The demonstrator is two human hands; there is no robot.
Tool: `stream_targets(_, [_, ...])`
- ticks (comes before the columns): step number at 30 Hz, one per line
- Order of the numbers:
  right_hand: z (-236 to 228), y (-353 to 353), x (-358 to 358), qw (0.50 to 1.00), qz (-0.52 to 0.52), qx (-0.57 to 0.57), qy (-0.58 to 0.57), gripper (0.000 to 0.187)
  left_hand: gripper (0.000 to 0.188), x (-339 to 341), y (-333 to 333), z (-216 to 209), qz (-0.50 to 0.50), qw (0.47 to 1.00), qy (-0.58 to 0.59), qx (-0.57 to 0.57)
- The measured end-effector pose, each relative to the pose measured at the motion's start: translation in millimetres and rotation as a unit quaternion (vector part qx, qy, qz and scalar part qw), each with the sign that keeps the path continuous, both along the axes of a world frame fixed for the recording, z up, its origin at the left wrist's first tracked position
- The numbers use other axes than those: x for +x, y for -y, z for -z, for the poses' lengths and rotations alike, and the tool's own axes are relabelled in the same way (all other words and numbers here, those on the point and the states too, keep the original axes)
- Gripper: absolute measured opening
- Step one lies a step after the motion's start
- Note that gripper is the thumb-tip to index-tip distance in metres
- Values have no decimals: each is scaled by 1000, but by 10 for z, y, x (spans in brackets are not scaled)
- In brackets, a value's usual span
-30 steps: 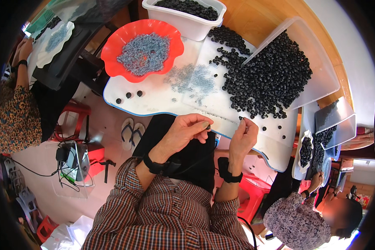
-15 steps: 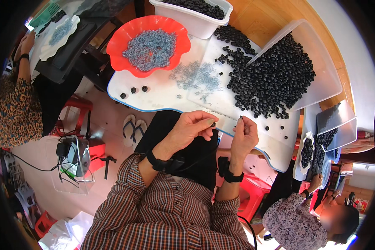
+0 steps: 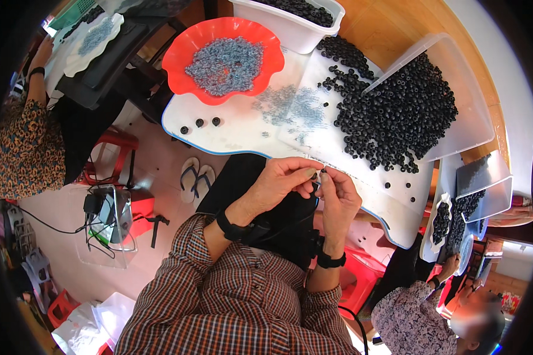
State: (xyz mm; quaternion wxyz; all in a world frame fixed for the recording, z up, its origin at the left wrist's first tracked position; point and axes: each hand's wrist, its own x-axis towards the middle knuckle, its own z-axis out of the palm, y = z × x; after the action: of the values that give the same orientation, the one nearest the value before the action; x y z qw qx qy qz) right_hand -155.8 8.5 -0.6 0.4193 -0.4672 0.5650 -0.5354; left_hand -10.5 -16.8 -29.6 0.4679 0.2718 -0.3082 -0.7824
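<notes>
My left hand (image 3: 281, 182) and my right hand (image 3: 339, 195) meet at the table's near edge, fingertips almost touching. The left thumb and forefinger pinch a small black round piece (image 3: 314, 176). A tiny dark piece (image 3: 323, 171) sits between the right thumb and forefinger; its exact shape is hard to make out. Beyond my hands, a heap of small black ring-like pieces (image 3: 397, 112) spills from a tipped clear plastic bin (image 3: 477, 121). Small grey-blue pieces (image 3: 293, 106) lie scattered on the white table (image 3: 243, 133), and more fill a red wavy-rimmed bowl (image 3: 175, 62).
A white tub (image 3: 296, 36) of black pieces stands at the back. Three larger black pieces (image 3: 199, 123) lie near the table's left edge, three small ones (image 3: 387, 185) at its right. Co-workers sit left and right. Slippers (image 3: 203, 182) and a red stool (image 3: 361, 275) are below.
My right hand has moved left and brought its small piece up against my left fingertips. The view has shifted slightly, so the table appears a little farther right.
</notes>
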Motion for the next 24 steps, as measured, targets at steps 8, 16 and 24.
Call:
stream_targets(8, [45, -5, 73, 999, -7, -35, 15, 15, 26, 25, -4, -9, -10, 999, -38, 16])
stream_targets(16, [0, -35, 126, 997, 2, -79, -2, 12, 26, 56, -27, -18, -4, 989, -139, 51])
stream_targets(24, [-16, -53, 189, 996, -6, -87, 23, 10, 24, 52, -42, -67, -20, 991, -127, 41])
